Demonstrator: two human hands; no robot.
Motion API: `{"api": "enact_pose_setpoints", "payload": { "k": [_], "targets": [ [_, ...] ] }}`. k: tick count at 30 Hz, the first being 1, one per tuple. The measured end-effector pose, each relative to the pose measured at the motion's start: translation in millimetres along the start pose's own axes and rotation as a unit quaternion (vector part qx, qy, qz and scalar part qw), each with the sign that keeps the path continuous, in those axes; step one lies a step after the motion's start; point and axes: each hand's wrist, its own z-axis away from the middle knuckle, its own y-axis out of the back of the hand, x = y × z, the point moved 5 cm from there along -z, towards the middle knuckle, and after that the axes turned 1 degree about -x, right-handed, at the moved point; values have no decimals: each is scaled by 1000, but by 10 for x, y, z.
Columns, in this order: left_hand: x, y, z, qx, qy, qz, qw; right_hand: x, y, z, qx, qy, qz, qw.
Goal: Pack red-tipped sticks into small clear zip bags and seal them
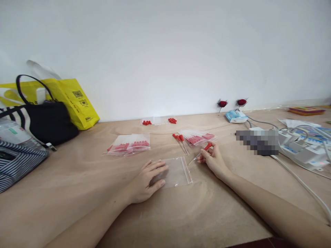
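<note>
My left hand (150, 181) lies flat with its fingers spread over the left end of a clear zip bag (173, 172) on the table. The bag's zip edge faces right. Between the thumb and fingers of my right hand (212, 160) is a glass dropper (207, 146) with a red rubber bulb; its thin tip points down and left, close to the bag's zip edge. Several more red-bulb droppers (180, 138) lie loose just beyond. Stacks of filled zip bags lie at the left (129, 144) and at the right (198, 137), red bulbs showing through.
Near the wall are two small groups of red bulbs (147, 122) by clear bags. A black handbag (49, 120) and a yellow bag (80, 103) stand left. Power strips (307, 151) with cables, a tissue pack (236, 116) and red roses (241, 102) are on the right.
</note>
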Motion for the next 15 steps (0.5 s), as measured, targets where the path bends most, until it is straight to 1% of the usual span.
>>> {"api": "enact_pose_setpoints", "payload": {
  "k": [5, 9, 12, 15],
  "targets": [
    [4, 5, -3, -13, 1, 3, 1000, 22, -44, 21, -16, 9, -21, 1000],
    [14, 8, -6, -10, -1, 2, 1000, -6, -64, 40, -11, 9, -36, 999],
    [13, 6, -8, -11, -4, 0, 1000, -21, -95, 68, -17, -11, -55, 998],
    [2, 0, -4, -8, -2, -1, 1000, -2, -147, 103, -43, -50, -81, 995]
  ]
}}
